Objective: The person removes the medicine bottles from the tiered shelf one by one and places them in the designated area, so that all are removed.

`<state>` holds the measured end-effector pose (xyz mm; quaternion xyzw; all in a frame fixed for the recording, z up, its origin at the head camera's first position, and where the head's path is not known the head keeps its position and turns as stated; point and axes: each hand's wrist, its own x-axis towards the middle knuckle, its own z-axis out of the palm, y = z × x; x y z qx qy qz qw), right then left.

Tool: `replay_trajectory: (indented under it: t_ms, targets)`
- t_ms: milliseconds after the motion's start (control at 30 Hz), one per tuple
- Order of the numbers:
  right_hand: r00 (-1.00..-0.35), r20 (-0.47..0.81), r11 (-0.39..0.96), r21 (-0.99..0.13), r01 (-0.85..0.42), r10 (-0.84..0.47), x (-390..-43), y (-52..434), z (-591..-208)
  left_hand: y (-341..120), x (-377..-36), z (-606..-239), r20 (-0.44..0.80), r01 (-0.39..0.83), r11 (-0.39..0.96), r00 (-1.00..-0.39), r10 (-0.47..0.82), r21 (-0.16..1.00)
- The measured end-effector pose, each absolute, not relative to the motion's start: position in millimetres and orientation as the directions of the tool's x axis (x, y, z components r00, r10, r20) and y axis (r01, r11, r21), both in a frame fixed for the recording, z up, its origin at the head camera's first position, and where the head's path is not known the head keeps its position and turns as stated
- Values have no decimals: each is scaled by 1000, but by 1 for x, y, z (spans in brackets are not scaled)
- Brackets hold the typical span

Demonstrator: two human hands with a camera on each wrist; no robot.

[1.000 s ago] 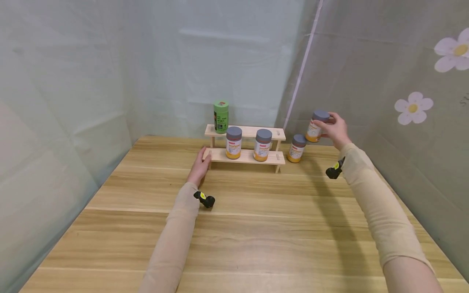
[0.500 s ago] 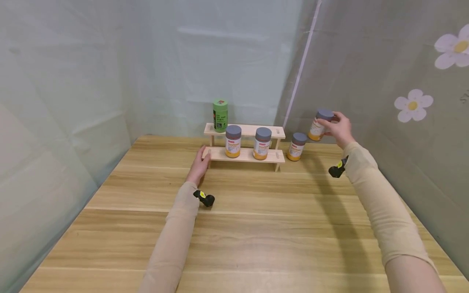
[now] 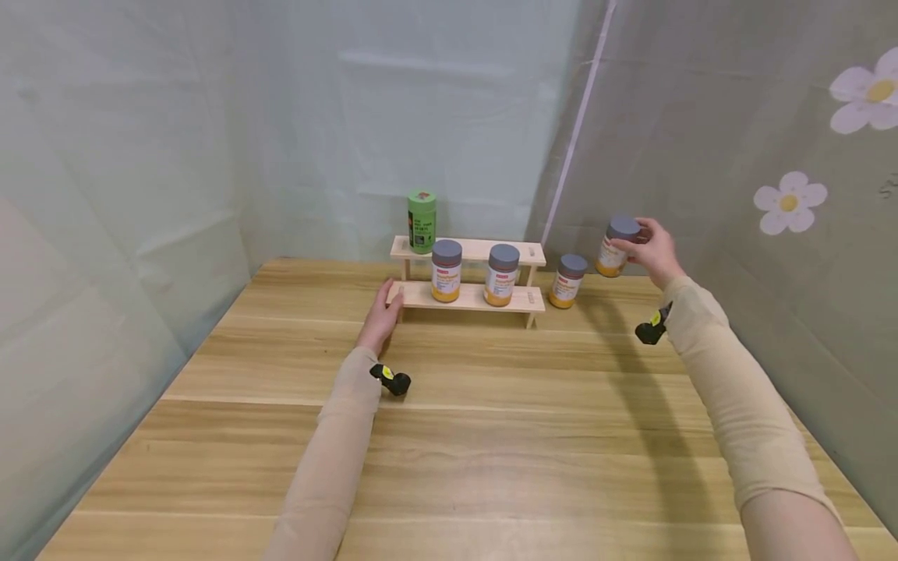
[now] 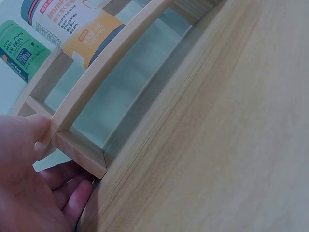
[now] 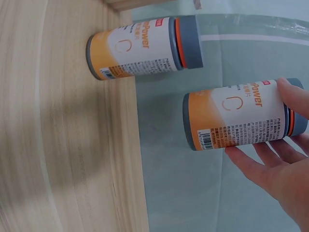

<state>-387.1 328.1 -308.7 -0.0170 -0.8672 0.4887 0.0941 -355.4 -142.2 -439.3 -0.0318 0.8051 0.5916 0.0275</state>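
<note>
I have the right hand (image 3: pixel 657 251) pinching a grey-capped jar (image 5: pixel 236 116) off the table (image 3: pixel 491 436), near its standing twin (image 3: pixel 566 284), and the left hand (image 3: pixel 380 319) gripping one end of the wooden stand (image 3: pixel 473 298) under two like jars (image 3: pixel 447 273) and a green bottle (image 3: pixel 422 224).

Head view downward, wrist views close
</note>
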Motion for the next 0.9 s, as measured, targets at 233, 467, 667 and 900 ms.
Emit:
replay_trajectory:
  t_ms: [233,467,667,900]
  targets:
    - [-988,125,520,-852,-63,85,-384,332,-312,-142,-356,-440,-88,-90,303,-996,-22,949]
    - [-994,82,528,-849,-34,68,-385,338,-320,-142,-355,-441,-89,-91,297,-996,-21,951]
    - [-996,53,515,-857,-11,66,-385,342,-330,-142,-355,-441,-97,-100,283,-995,-25,954]
    - [-997,55,564,-826,-11,62,-382,346,-337,-142,-355,-439,-104,-106,286,-994,-23,952]
